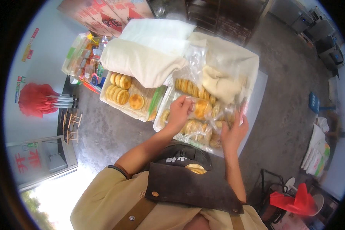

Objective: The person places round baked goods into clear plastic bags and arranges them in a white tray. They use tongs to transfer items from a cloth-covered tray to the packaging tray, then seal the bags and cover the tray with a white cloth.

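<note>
My left hand point(180, 110) is closed, fingertips pinched on the edge of a clear plastic bag. Just right of it, a round golden flatbread point(201, 109) shows through the plastic. My right hand point(235, 132) is at the right side of the same tray, its fingers around what look like metal tongs point(242, 101), though their tips are hard to make out. Beneath both hands, a plastic-lined white tray point(157, 122) holds rows of flatbreads point(189, 87), some under clear film. A beige cloth point(220, 82) is folded back over the tray's far part.
To the left stands a second tray point(120, 110) with several flatbreads, partly under a thick white cloth point(142, 63). Packaged goods point(86, 61) fill a rack beyond it. Small stools point(72, 125) and a red umbrella-like bundle point(36, 100) are by the left wall. A dark shelf unit point(222, 17) is behind.
</note>
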Demonstrator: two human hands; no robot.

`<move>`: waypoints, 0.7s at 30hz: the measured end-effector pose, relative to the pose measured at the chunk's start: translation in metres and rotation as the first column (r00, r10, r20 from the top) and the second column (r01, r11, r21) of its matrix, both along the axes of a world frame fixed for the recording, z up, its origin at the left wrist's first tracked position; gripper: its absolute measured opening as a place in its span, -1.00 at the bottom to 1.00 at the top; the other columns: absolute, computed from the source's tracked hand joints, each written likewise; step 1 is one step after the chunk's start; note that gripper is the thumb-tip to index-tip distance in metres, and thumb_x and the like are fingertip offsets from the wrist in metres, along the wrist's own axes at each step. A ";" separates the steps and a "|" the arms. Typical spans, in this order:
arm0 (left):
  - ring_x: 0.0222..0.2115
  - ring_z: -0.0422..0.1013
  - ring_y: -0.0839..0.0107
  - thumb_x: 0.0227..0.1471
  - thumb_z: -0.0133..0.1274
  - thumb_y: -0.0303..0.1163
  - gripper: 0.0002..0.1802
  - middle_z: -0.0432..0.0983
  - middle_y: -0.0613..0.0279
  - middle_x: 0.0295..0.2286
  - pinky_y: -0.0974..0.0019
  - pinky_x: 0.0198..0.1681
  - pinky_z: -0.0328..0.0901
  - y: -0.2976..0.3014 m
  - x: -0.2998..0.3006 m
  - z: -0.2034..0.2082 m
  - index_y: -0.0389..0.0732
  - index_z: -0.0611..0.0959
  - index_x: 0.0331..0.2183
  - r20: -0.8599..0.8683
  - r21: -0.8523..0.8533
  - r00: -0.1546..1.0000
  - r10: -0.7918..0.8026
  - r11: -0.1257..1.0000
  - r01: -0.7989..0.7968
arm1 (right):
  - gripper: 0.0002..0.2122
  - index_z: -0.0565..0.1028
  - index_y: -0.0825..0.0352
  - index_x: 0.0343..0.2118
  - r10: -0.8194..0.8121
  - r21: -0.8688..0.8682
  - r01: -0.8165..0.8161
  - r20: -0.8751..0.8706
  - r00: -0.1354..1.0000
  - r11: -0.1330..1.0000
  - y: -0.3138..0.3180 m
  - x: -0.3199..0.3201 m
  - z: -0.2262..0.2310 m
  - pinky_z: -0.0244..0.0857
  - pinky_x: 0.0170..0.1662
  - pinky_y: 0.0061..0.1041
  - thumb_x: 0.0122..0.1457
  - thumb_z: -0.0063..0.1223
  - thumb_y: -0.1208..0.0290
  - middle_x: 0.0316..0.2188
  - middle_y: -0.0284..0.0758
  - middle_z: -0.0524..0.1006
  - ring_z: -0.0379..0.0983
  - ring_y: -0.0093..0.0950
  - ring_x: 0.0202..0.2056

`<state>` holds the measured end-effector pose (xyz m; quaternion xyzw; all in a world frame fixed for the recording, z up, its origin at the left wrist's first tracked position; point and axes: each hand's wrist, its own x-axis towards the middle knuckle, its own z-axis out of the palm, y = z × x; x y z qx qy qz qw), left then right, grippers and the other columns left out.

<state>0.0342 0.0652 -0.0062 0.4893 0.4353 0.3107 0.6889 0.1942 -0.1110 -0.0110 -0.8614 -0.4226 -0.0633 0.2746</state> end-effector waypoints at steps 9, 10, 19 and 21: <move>-0.55 0.22 0.67 0.42 -0.03 -0.27 -0.73 0.37 0.48 -0.57 0.50 -0.44 0.14 0.018 -0.041 0.025 -0.23 0.66 -0.22 0.089 0.026 0.993 0.074 0.997 -0.077 | -0.70 0.57 0.36 -0.08 0.147 0.016 -0.153 -0.404 0.903 0.988 0.064 -0.047 -0.056 0.40 0.00 -0.20 0.13 0.30 0.45 -0.24 -0.13 0.58 0.53 -0.12 -0.13; -0.55 0.22 0.67 0.41 -0.03 -0.27 -0.73 0.37 0.49 -0.57 0.50 -0.44 0.14 0.023 -0.046 0.025 -0.23 0.66 -0.21 0.094 0.014 0.991 0.090 0.996 -0.092 | -0.72 0.58 0.36 -0.11 0.144 0.062 -0.130 -0.407 0.902 0.990 0.066 -0.045 -0.062 0.41 -0.06 -0.22 0.13 0.32 0.44 -0.29 -0.18 0.59 0.54 -0.18 -0.18; -0.50 0.25 0.65 0.34 0.08 -0.36 -0.80 0.37 0.48 -0.55 0.49 -0.37 0.16 0.046 -0.088 0.003 -0.25 0.66 -0.10 0.078 -0.119 0.997 0.019 0.993 -0.009 | -0.88 0.54 0.40 -0.10 0.347 0.379 0.076 -0.899 0.266 0.922 0.087 -0.027 -0.014 0.38 -0.34 -0.63 0.37 0.09 0.52 -0.42 -0.38 0.59 0.46 -0.65 -0.46; -0.51 0.26 0.62 0.36 0.06 -0.36 -0.80 0.38 0.45 -0.56 0.49 -0.37 0.16 0.045 -0.090 -0.009 -0.26 0.62 -0.10 0.103 -0.228 0.994 0.026 0.974 -0.002 | -0.87 0.53 0.39 -0.08 0.351 0.366 0.035 -0.912 0.213 0.930 0.095 -0.030 0.005 0.35 -0.42 -0.64 0.38 0.07 0.51 -0.44 -0.39 0.58 0.43 -0.67 -0.52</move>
